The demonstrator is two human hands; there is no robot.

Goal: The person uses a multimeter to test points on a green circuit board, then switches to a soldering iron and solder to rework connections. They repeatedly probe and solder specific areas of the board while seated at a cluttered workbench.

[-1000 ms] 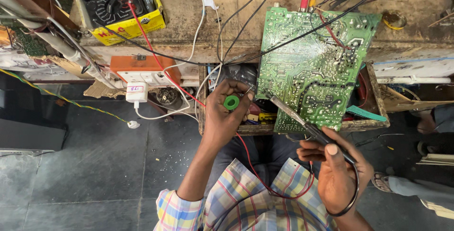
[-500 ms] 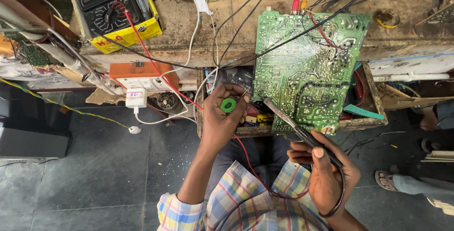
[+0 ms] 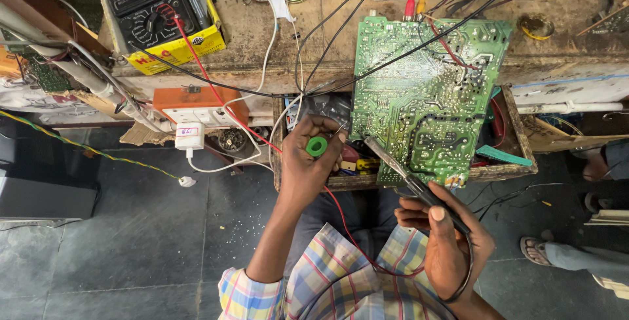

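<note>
Green solder spool (image 3: 317, 146), light, pinched in our left hand (image 3: 308, 163); right hand (image 3: 445, 241) grips the stiff soldering iron (image 3: 409, 179) near the fragile circuit board (image 3: 429, 97).

The soldering iron (image 3: 419, 189) handle is hidden inside the right hand (image 3: 445, 241).

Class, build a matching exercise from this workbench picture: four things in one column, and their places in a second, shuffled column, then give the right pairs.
Things:
1. green spool
2. soldering iron
3. analog multimeter
4. green circuit board

Places:
A. leaning over the wooden tray
B. on a yellow box, top left
C. in the left hand
D. in the right hand

Pairs: 1-C, 2-D, 3-B, 4-A
</note>
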